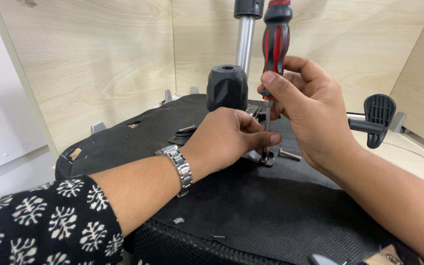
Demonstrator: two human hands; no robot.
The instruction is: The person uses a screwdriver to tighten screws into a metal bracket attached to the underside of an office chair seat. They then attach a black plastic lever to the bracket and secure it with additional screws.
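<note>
My right hand (306,110) grips a red and black screwdriver (275,44) held upright. Its metal shaft runs down to a screw on a metal bracket (263,158) on the black fabric underside of an upturned chair seat (251,206). My left hand (226,140), a metal watch on its wrist, rests on the seat with fingertips pinching the shaft near its tip, just above the bracket. A loose silver bolt (289,155) lies to the right of the bracket. Behind my hands stands a black plastic housing (227,87) with a chrome column (244,44) rising from it.
A black plastic lever handle (378,118) sticks out at the right. Light wood panels form the walls behind and to the right. Small bits of debris (178,221) lie on the near fabric. A white panel stands at the left.
</note>
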